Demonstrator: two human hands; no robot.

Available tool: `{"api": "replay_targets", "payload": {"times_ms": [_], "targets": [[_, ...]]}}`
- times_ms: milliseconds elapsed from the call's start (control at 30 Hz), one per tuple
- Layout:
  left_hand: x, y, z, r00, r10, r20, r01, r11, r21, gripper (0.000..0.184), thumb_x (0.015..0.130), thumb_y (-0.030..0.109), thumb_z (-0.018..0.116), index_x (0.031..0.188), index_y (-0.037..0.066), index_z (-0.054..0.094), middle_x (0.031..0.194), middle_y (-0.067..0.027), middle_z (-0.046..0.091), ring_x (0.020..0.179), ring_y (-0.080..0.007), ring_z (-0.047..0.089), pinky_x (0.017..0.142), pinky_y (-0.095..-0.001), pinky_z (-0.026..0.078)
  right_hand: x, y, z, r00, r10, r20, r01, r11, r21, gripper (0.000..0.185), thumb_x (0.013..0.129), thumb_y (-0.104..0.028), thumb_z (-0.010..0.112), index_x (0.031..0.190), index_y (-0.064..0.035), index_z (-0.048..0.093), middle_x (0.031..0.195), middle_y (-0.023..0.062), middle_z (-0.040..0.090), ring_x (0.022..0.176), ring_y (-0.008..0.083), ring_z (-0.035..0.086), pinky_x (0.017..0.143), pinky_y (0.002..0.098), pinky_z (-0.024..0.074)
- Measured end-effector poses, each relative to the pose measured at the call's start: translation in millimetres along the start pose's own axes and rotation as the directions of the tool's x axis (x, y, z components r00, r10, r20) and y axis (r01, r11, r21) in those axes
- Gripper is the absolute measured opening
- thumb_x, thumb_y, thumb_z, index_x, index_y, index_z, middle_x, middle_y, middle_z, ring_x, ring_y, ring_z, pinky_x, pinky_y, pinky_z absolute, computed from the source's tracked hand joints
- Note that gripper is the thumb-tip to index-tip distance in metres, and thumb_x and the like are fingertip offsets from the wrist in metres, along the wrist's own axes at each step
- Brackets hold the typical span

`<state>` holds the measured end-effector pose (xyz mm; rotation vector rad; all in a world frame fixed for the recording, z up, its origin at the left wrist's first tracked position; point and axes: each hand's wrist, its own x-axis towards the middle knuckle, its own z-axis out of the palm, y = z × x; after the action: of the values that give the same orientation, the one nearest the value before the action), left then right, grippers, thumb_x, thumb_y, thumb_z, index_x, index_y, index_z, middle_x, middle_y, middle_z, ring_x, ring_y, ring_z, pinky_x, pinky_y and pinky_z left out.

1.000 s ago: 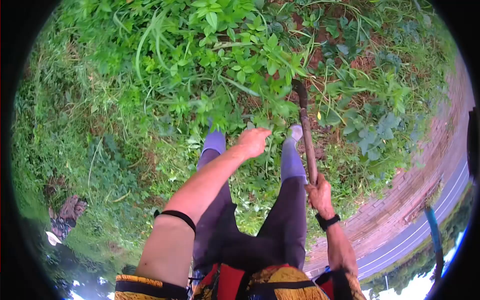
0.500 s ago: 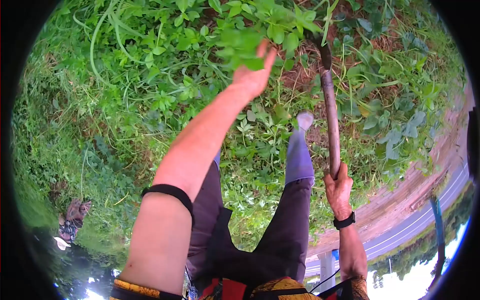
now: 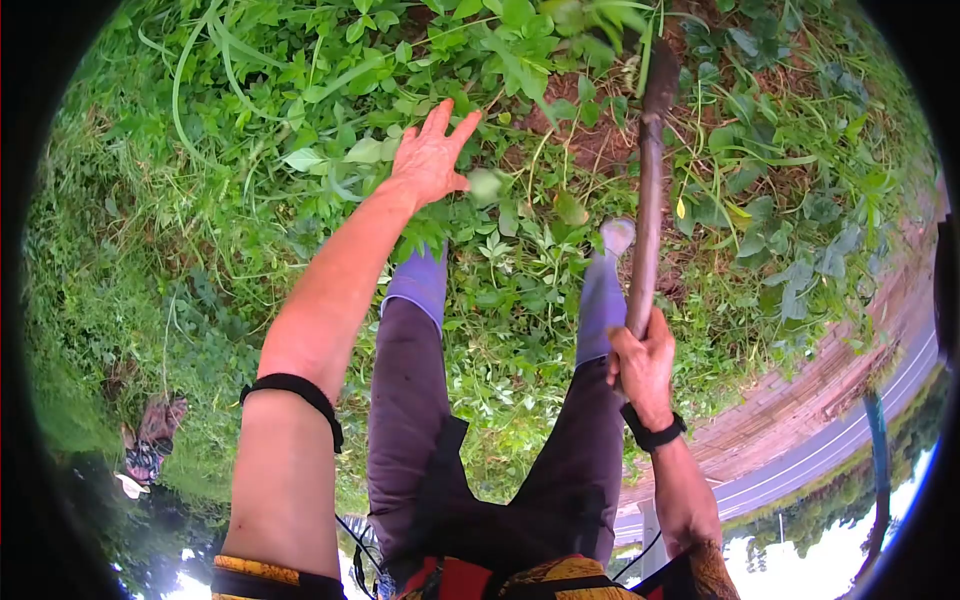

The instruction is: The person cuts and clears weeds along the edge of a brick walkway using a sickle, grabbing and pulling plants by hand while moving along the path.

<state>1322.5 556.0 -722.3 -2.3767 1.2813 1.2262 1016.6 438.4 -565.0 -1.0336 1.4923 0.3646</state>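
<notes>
My left hand (image 3: 430, 160) is open with its fingers spread, over the leafy green plants (image 3: 360, 80) and holding nothing. My right hand (image 3: 645, 365) is wrapped round the wooden handle (image 3: 650, 220) of a tool. The tool's dark head (image 3: 660, 80) is at the top of the handle, partly behind stems and leaves, beside a patch of bare reddish soil (image 3: 595, 135). A cut-looking or loose leaf, blurred, is just right of my left thumb.
My legs in purple boots (image 3: 415, 285) stand among the weeds. A brick-paved strip (image 3: 780, 405) and a road (image 3: 820, 465) curve along the right. At the far left is another person (image 3: 150, 440) near a white hat (image 3: 131, 487). A blue post (image 3: 877, 430) rises at the right.
My left hand has moved left and its fingers have spread, away from the leaves it was among. The tool has shifted slightly left and tilted, still in my right hand.
</notes>
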Motion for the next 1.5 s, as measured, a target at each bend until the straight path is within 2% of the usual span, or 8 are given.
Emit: {"api": "replay_targets", "payload": {"times_ms": [167, 367, 500, 633, 667, 1000, 1200, 1500], "targets": [[-2, -9, 9, 0.998, 0.035, -0.057, -0.034, 0.999, 0.011, 0.092, 0.075, 0.004, 0.069, 0.152, 0.016, 0.02, 0.156, -0.0178, 0.02, 0.144, -0.029, 0.023, 0.114, -0.0479, 0.027, 35, -14, 56, 0.957, -0.003, 0.291, -0.027, 0.995, 0.1, 0.022, 0.086, -0.009, 0.059, 0.099, 0.0008, 0.045, 0.054, 0.0012, 0.048, 0.038, 0.01, 0.047, 0.031, 0.027, 0.0394], [11, 2, 13, 0.877, 0.269, -0.397, -0.199, 0.958, 0.209, 0.105, 0.07, 0.007, 0.076, 0.153, 0.013, 0.011, 0.156, -0.0126, 0.022, 0.141, -0.0302, 0.029, 0.109, -0.0451, 0.032, 44, -6, 92, 0.907, 0.032, 0.42, 0.008, 0.996, -0.092, 0.019, 0.085, -0.009, 0.059, 0.094, 0.0028, 0.046, 0.054, 0.0042, 0.049, 0.039, 0.0121, 0.048, 0.032, 0.0308, 0.0395], [29, -3, 13, 0.934, 0.021, -0.357, 0.026, 0.992, 0.126, 0.111, 0.067, 0.011, 0.081, 0.153, 0.014, 0.011, 0.156, -0.0149, 0.019, 0.141, -0.0312, 0.028, 0.109, -0.0485, 0.028, 20, -12, 62, 0.939, 0.052, 0.339, 0.054, 0.953, -0.297, 0.018, 0.083, -0.008, 0.059, 0.091, 0.0027, 0.047, 0.057, 0.0088, 0.052, 0.042, 0.017, 0.052, 0.035, 0.034, 0.0401], [47, -10, 38, 0.933, -0.278, -0.228, 0.305, 0.948, 0.092, 0.095, 0.074, 0.016, 0.073, 0.151, 0.009, 0.018, 0.131, -0.0158, 0.052, 0.121, -0.03, 0.05, 0.097, -0.0502, 0.035, 27, -7, 34, 0.934, -0.158, 0.32, 0.293, 0.853, -0.431, 0.018, 0.082, -0.005, 0.059, 0.09, 0.0033, 0.046, 0.058, 0.0162, 0.054, 0.044, 0.0255, 0.055, 0.038, 0.0379, 0.0419], [53, -17, 52, 0.93, -0.24, -0.28, 0.299, 0.935, 0.193, 0.067, 0.077, 0.017, 0.068, 0.137, 0.004, 0.04, 0.107, -0.0113, 0.064, 0.105, -0.027, 0.059, 0.089, -0.0459, 0.04, 34, -8, 33, 0.915, -0.233, 0.33, 0.371, 0.806, -0.461, 0.018, 0.081, -0.004, 0.059, 0.09, 0.0035, 0.045, 0.058, 0.0181, 0.054, 0.045, 0.0278, 0.056, 0.038, 0.0389, 0.0423], [42, -33, 47, 0.957, -0.048, -0.285, 0.08, 0.992, 0.1, 0.02, 0.078, 0.008, 0.059, 0.098, 0.008, 0.058, 0.091, -0.0111, 0.068, 0.09, -0.028, 0.065, 0.083, -0.0417, 0.045, 115, -8, 77, 0.748, -0.602, 0.279, 0.555, 0.338, -0.76, 0.021, 0.082, -0.003, 0.059, 0.096, 0.0042, 0.045, 0.065, 0.0253, 0.06, 0.058, 0.0414, 0.061, 0.051, 0.0502, 0.0493], [12, -34, 90, 0.973, 0.004, -0.232, 0.031, 0.988, 0.15, 0.016, 0.076, 0.006, 0.058, 0.092, 0.008, 0.059, 0.084, -0.0107, 0.067, 0.088, -0.0274, 0.064, 0.081, -0.0416, 0.045, -108, 74, -5, 0.967, -0.119, 0.225, 0.242, 0.707, -0.665, 0.028, 0.085, -0.005, 0.059, 0.102, 0.0058, 0.04, 0.061, 0.0287, 0.056, 0.055, 0.0468, 0.059, 0.047, 0.0503, 0.0476], [11, -81, 75, 0.98, -0.122, -0.159, 0.142, 0.982, 0.124, 0.023, 0.075, 0.008, 0.061, 0.097, 0.007, 0.057, 0.092, -0.0102, 0.068, 0.093, -0.0284, 0.064, 0.081, -0.0431, 0.044, 81, -36, 91, 0.881, -0.359, 0.31, 0.473, 0.632, -0.614, 0.028, 0.081, 0.0, 0.059, 0.101, 0.0084, 0.042, 0.069, 0.0285, 0.061, 0.063, 0.0451, 0.063, 0.052, 0.0487, 0.0506]]}}
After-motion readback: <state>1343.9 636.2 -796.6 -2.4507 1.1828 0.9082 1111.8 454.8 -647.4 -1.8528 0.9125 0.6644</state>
